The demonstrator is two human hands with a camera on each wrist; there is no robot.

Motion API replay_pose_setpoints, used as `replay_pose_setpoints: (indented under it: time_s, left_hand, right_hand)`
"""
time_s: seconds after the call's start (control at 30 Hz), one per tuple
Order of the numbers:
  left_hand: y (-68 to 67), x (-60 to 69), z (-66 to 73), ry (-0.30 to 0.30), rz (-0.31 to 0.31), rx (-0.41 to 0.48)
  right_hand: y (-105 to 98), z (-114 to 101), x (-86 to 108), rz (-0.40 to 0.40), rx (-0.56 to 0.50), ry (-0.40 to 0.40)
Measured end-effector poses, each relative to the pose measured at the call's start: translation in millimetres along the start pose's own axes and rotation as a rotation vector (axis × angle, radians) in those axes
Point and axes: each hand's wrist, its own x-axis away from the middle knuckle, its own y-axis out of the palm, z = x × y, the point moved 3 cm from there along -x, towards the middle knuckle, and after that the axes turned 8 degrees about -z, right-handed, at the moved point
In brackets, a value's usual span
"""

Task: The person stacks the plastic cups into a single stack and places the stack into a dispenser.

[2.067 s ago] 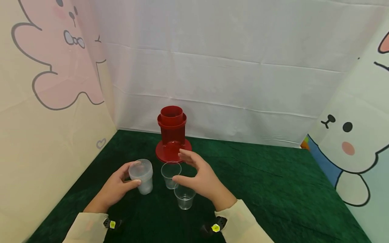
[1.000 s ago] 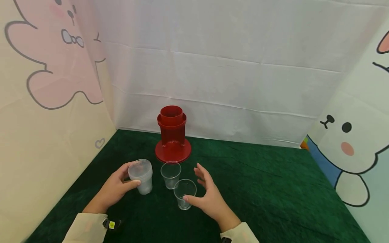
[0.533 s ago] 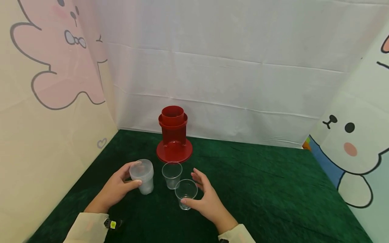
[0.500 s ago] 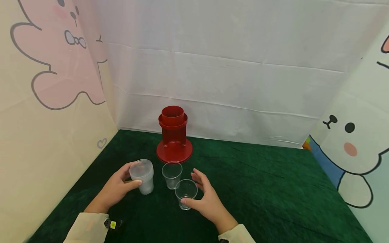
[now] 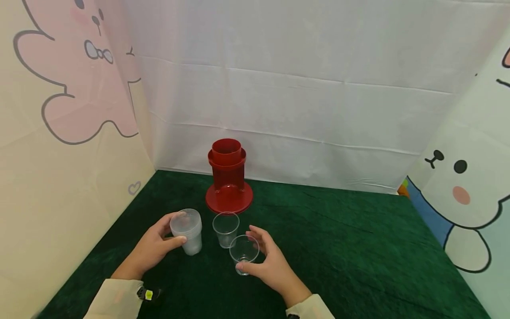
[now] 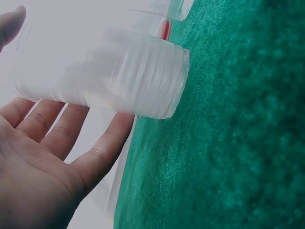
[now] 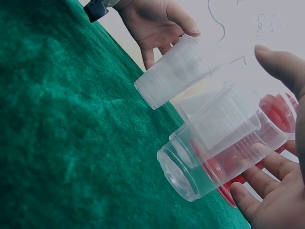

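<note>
On the left, my left hand (image 5: 153,246) holds a stack of clear plastic cups (image 5: 191,241), upright on the green cloth. Its thumb and fingers lie along opposite sides, and the ribbed stack (image 6: 143,76) fills much of the left wrist view. My right hand (image 5: 271,266) is spread around a single clear plastic cup (image 5: 244,252); in the right wrist view its thumb (image 7: 281,67) stands apart from the cup's wall, and its fingers lie close along the other side. Another clear cup (image 5: 226,230) stands just behind, between the stack and the nearer cup.
A red cylindrical stand (image 5: 228,177) with a round base rises behind the cups, near the white backdrop (image 5: 299,97). The green cloth (image 5: 338,239) covers the table and extends far to the right. Printed fabric walls (image 5: 79,186) border both sides.
My right hand has drawn back from between the two single cups to the right side of the nearer one, and its fingers have come closer to it. The left hand stays put.
</note>
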Motion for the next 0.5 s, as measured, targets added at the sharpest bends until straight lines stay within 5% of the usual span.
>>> replay_pose_setpoints:
  time_s: [0.5]
  left_hand:
    - [-0.7, -0.7, 1.1, -0.007, -0.004, 0.0]
  right_hand:
    - [2.4, -3.2, 0.8, -0.007, 0.038, 0.032]
